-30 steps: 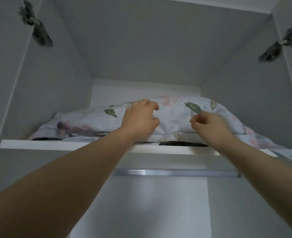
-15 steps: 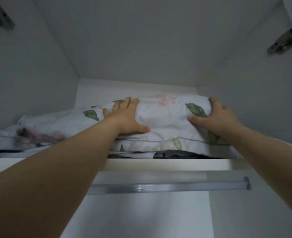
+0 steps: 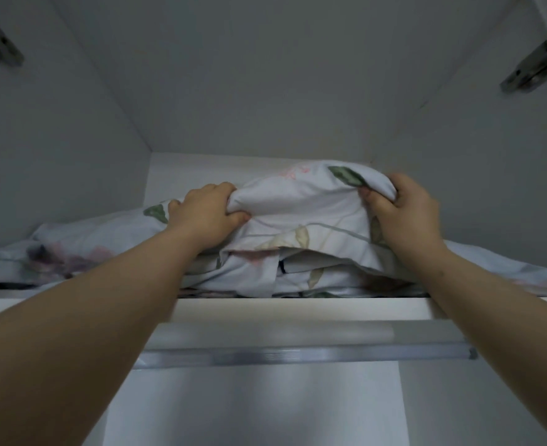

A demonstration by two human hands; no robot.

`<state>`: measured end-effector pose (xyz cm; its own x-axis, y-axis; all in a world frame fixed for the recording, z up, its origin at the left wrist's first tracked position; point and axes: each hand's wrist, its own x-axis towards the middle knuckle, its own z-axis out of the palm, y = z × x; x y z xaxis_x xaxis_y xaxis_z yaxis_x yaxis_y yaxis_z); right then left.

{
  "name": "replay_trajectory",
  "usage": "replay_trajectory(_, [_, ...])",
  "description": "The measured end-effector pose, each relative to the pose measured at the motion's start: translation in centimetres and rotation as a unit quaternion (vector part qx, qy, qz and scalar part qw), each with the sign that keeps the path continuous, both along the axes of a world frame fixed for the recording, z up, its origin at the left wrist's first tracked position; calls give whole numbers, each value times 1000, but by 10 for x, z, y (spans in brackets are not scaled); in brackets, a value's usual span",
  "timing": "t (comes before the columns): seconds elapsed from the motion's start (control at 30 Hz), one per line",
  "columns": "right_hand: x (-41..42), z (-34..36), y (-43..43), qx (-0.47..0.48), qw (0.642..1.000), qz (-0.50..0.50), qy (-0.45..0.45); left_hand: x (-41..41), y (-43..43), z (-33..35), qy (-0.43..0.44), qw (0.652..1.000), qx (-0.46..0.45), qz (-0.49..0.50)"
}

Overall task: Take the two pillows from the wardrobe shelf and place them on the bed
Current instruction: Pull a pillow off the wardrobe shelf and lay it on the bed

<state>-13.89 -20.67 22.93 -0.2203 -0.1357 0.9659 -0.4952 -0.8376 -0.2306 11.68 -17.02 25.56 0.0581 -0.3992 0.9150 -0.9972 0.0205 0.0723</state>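
Here, in the head view, the only one there is, both arms reach up into the wardrobe. The left hand and right hand each have a fistful of the floral pillow, with fingers curled tight into the cloth at its two upper ends. The pillow lies on the shelf, bunched up just behind the front edge and about midway along it.

More floral fabric spreads flat toward the shelf's left end and trails past the right hand toward the right end. Folded layers also sit under the gripped pillow. I cannot tell which of this is the second pillow.

The likeliest trouble is that the hands hold mostly slack cover, not filling. A pull could stretch the case and leave the bulk behind. The layers beneath may also drag forward over the front edge and drop, perhaps catching on the hanging rail just below. And with arms overhead, a pillow that comes free suddenly could swing down toward the person.
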Motion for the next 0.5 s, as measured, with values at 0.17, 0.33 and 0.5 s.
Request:
replay_trajectory(0.17, [5, -11, 18, -93, 994, -39, 31, 1, 14, -1, 72, 989, -105, -78])
replay_trajectory(0.33, [4, -16, 22, -48, 985, -164, -4, -11, 31, -8, 15, 960, -254, -120])
replay_trajectory(0.5, [4, -19, 35, -82, 950, -301, 22, -27, 46, -18, -240, 914, -320, -67])
